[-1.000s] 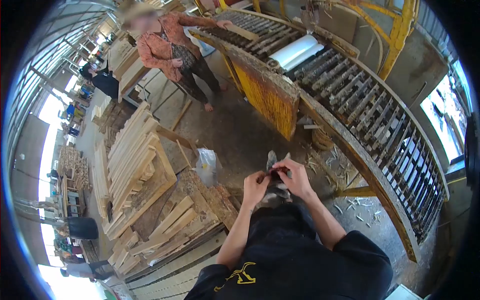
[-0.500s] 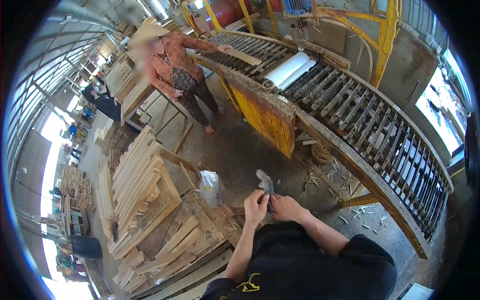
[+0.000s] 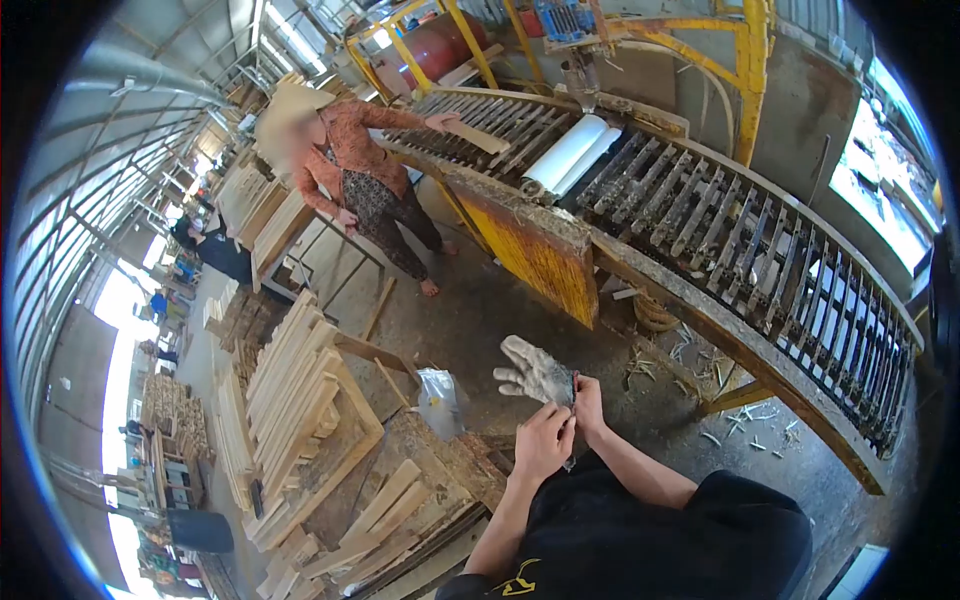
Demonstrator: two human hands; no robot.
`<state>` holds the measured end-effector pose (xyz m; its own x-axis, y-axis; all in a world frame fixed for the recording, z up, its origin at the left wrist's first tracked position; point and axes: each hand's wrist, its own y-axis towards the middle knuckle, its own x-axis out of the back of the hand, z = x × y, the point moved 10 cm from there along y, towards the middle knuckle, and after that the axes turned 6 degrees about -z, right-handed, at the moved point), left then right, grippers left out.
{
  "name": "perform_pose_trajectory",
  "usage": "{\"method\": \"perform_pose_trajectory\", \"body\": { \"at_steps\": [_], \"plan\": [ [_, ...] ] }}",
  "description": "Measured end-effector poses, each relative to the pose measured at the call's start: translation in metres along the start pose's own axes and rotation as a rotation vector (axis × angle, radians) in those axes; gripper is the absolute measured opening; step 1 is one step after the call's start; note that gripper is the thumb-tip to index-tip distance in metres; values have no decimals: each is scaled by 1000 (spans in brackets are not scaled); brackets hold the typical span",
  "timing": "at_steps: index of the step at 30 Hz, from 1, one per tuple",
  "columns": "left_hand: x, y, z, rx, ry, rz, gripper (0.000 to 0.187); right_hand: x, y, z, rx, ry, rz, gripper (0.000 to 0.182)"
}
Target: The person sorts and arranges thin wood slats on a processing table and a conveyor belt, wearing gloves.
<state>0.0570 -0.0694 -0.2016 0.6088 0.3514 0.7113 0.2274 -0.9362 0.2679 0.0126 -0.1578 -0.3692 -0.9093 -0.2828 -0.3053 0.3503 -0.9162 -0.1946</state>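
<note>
A dirty grey-white work glove (image 3: 535, 372) hangs in the air in front of my body, its fingers spread toward the upper left. At its cuff, my left hand (image 3: 545, 440) has its fingers closed on the fabric. My right hand (image 3: 588, 402) grips the cuff's other side, close against my left. Part of the cuff is hidden behind my fingers, and a bit of grey fabric shows below them.
A roller conveyor (image 3: 700, 220) with a white roller (image 3: 575, 155) runs along the right. A person (image 3: 365, 160) in a straw hat holds a board (image 3: 478, 135) there. Wood strips (image 3: 295, 380) lie at left, near a clear plastic bag (image 3: 438, 402).
The glove has opened out, so its fingers now show spread. Both my hands have shifted right in view, and my right hand has turned more upright. The view has shifted slightly.
</note>
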Motion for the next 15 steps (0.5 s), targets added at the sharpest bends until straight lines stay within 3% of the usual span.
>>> {"method": "perform_pose_trajectory", "body": {
  "at_steps": [1, 4, 5, 8, 9, 12, 15],
  "plan": [
    [3, 2, -1, 4, -12, -48, 10, -3, -2, -1, -51, 1, 10, 18],
    [-5, 1, 31, 86, -28, -189, 9, -31, -17, -10, -363, 474, 155, 22],
    [-14, 0, 46, 111, 64, -181, 17, -35, -22, -10, -406, 498, 221, 27],
    [-20, -4, 74, 127, 110, -315, 25, -47, -19, -24, -583, 738, 160, 34],
    [-24, -4, 89, 215, 75, -281, 26, -58, -26, 25, -469, 767, 233, 41],
    [-38, -11, 116, 410, 60, -251, 25, -44, -23, 43, -216, 707, 28, 44],
    [-61, -17, 110, 321, 28, -48, 25, -29, -19, 43, -276, 613, 49, 42]
  ]
}}
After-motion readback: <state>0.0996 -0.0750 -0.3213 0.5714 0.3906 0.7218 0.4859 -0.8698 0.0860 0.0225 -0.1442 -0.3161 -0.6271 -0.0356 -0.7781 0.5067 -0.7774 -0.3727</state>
